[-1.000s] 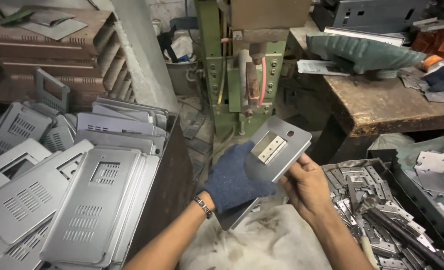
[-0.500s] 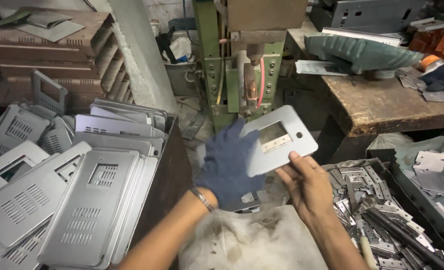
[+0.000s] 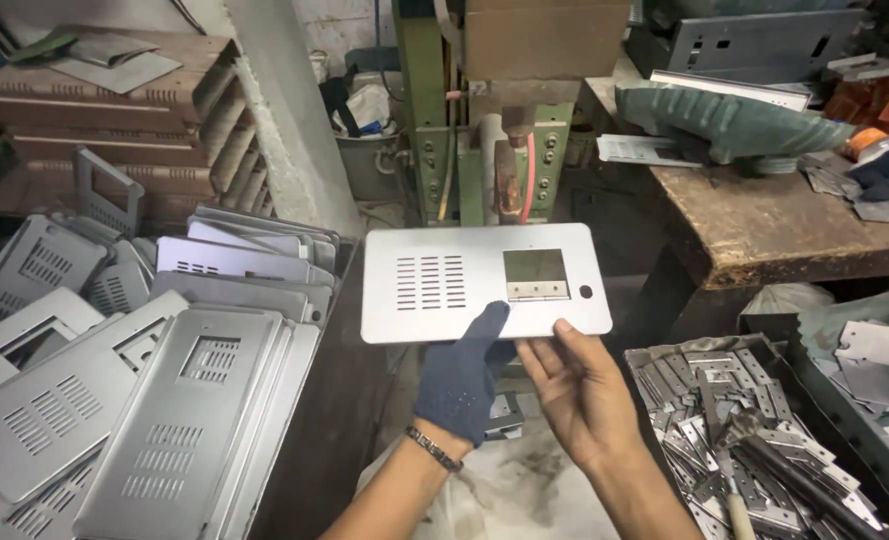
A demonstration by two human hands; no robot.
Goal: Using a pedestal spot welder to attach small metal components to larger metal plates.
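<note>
We hold a grey metal panel (image 3: 485, 283) flat and level in front of us, its slotted vents to the left and a square window with a small hinge to the right. Our left hand (image 3: 462, 370), in a dark blue knit glove, grips the lower edge with the thumb on the face. Our bare right hand (image 3: 577, 385) is under the same edge, fingers spread wide, fingertips touching the panel. Behind the panel stands a green machine (image 3: 485, 130). To the left lies a stack of like panels (image 3: 145, 390); to the right, a tray of small metal parts (image 3: 725, 400) and a wooden bench (image 3: 795, 220).
</note>
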